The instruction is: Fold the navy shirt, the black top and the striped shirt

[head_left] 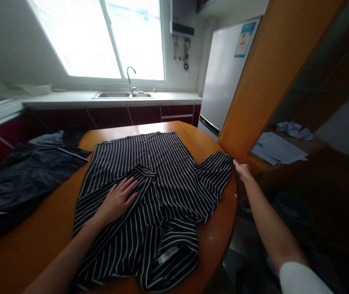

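A black shirt with white stripes lies spread on the wooden table, its collar end toward me and its hem toward the window. One sleeve is folded across the body, and my left hand rests on it with the fingers stretched out flat. At the table's right edge, my right hand pinches the cuff of the other sleeve, which reaches out to the right. The fingertips of that hand are partly hidden behind the thumb side.
Dark clothing is heaped on the left of the table. Beyond stand a counter with a sink and a white fridge. Papers lie on a shelf to the right, above a bin.
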A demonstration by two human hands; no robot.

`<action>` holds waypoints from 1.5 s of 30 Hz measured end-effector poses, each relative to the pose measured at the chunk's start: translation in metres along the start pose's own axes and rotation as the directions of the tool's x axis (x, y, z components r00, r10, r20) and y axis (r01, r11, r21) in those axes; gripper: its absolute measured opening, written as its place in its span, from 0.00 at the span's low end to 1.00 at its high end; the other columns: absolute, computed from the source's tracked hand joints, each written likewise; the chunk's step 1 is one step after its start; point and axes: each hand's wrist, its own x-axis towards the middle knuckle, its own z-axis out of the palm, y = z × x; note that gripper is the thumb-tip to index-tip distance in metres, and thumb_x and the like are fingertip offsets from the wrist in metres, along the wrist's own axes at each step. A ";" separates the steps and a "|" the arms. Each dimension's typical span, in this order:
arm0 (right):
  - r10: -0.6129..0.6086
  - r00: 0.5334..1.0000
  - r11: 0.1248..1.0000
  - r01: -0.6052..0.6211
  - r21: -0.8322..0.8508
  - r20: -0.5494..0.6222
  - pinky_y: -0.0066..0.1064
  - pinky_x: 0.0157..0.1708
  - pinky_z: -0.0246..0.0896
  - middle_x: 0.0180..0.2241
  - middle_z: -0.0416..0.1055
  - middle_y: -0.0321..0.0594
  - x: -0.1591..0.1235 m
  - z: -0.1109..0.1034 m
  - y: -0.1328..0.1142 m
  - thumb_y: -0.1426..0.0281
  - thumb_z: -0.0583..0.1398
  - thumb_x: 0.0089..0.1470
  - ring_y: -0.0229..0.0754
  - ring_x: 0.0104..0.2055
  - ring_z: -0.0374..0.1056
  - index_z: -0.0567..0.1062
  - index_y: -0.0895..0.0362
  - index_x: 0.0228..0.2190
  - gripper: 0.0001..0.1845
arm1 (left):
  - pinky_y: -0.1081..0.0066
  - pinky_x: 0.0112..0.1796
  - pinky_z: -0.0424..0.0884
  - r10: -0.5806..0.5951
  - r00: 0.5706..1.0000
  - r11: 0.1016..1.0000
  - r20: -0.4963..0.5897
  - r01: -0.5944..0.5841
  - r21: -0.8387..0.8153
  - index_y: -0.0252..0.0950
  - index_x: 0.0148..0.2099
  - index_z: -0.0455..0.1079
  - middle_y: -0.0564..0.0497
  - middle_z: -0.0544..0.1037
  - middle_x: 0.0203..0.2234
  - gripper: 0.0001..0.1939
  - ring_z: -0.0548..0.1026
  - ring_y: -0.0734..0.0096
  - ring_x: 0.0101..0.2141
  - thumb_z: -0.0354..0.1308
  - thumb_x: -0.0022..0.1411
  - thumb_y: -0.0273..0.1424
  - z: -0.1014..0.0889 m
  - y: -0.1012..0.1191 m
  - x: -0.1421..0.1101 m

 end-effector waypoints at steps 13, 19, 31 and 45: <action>-0.128 0.980 0.972 0.155 0.175 -0.152 0.33 0.34 0.69 0.33 0.79 0.54 -0.012 0.008 -0.038 0.71 0.60 0.43 0.49 0.34 0.75 0.79 0.65 0.32 0.13 | 0.45 0.64 0.52 -0.001 1.000 1.000 0.004 0.001 -0.018 0.41 0.69 0.60 0.48 0.57 0.69 0.30 0.53 0.52 0.68 0.43 0.71 0.46 -0.003 0.003 -0.001; -0.431 0.873 0.837 0.482 0.260 -0.231 0.30 0.36 0.67 0.35 0.77 0.48 -0.053 0.000 -0.120 0.69 0.59 0.51 0.44 0.35 0.73 0.75 0.61 0.36 0.11 | 0.45 0.64 0.50 -0.003 1.000 1.000 0.006 0.004 -0.025 0.42 0.70 0.58 0.48 0.56 0.69 0.30 0.51 0.53 0.69 0.43 0.71 0.46 0.000 0.002 -0.003; -0.876 0.320 0.474 0.707 0.525 0.360 0.39 0.58 0.60 0.53 0.74 0.50 -0.288 0.053 -0.197 0.68 0.62 0.58 0.50 0.60 0.66 0.77 0.57 0.39 0.07 | 0.47 0.64 0.50 0.001 1.000 0.999 0.004 -0.001 -0.032 0.41 0.71 0.55 0.47 0.56 0.69 0.30 0.51 0.54 0.69 0.43 0.72 0.46 -0.003 0.005 -0.005; -0.772 0.575 0.626 0.611 0.484 0.273 0.41 0.49 0.67 0.40 0.79 0.46 -0.099 0.097 -0.111 0.63 0.57 0.58 0.48 0.43 0.74 0.80 0.56 0.39 0.15 | 0.52 0.64 0.55 -0.037 0.996 0.958 -0.084 0.012 -0.285 0.37 0.68 0.61 0.42 0.65 0.65 0.29 0.60 0.55 0.65 0.50 0.69 0.42 -0.021 0.013 -0.006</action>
